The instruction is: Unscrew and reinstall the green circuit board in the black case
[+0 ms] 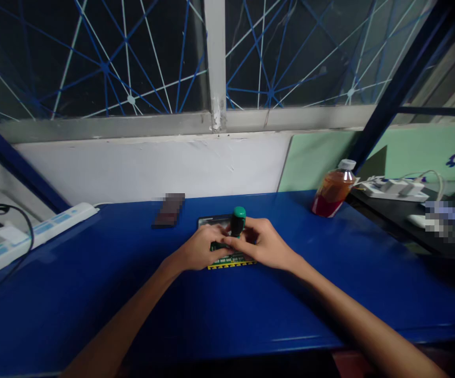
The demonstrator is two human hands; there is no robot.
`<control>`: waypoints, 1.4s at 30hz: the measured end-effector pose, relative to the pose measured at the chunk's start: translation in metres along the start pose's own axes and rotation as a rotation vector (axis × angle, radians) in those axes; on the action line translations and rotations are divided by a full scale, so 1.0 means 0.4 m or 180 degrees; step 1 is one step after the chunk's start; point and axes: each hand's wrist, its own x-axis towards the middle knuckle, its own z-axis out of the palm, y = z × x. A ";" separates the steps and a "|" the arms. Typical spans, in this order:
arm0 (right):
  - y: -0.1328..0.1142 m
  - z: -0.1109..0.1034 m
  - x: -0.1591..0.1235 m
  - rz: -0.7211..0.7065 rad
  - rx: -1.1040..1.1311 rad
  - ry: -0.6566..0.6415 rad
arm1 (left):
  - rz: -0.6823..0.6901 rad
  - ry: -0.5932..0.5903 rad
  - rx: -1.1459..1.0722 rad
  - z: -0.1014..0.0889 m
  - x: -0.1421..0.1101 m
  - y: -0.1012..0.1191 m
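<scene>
A screwdriver (238, 220) with a green-capped dark handle stands upright near the middle of the table. My right hand (269, 244) is closed around its handle, thumb and fingers meeting at the lower part. My left hand (204, 247) is closed beside it, its fingertips close to the screwdriver; a dark green piece shows between thumb and fingers, too hidden to name. Below both hands lies a flat case (233, 265) with a yellow front edge and rows of small light pieces on green. The case's dark far end shows past my left fingers. The screwdriver's tip is hidden by my hands.
On the blue table (164, 325), a dark flat phone-like object (169, 211), partly pixelated, lies behind left. A bottle (333, 190) of reddish drink stands at the back right. A white power strip (42, 236) with a black cable runs along the left; another strip (395, 190) is at right.
</scene>
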 end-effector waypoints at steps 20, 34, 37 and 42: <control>-0.003 -0.003 0.004 0.0087 -0.0112 0.0022 | -0.0153 0.0055 -0.0099 0.002 -0.004 -0.009; -0.005 -0.001 0.002 0.0025 -0.0075 -0.0090 | -0.0034 0.0124 0.0009 0.006 0.002 0.000; 0.000 0.001 0.002 0.0051 -0.0161 -0.0062 | -0.0042 0.0089 0.0027 0.005 0.003 0.002; -0.004 -0.002 0.002 0.0105 -0.0199 -0.0048 | -0.0032 -0.0024 0.0084 -0.003 -0.002 -0.003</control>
